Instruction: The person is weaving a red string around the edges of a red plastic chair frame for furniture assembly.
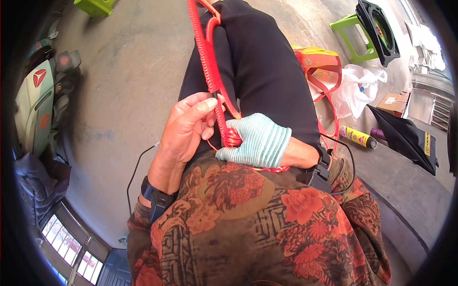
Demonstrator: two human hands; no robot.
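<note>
A long strip wrapped in red cord (pixel 206 62) runs from the top of the view down over my lap. My left hand (pixel 183 121) is bare and closed, with thumb and forefinger pinching at the strip where a short dark piece shows. My right hand (pixel 260 140) wears a white and green striped glove. Its fingers are closed round a bunched hank of red cord (pixel 232 137) at the strip's lower end. One loose strand of cord loops beneath my left fingers. Beside the strip lies an orange-red tube (pixel 229 101), bent at its upper end.
Right of my black trousers (pixel 267 52) lie a red and yellow bag (pixel 317 66), a white plastic bag (pixel 355 88), a yellow can (pixel 357 137) and a black umbrella-like cloth (pixel 405 138). A green stool (pixel 355 35) holds a black frame. At left stands a scooter (pixel 36 105).
</note>
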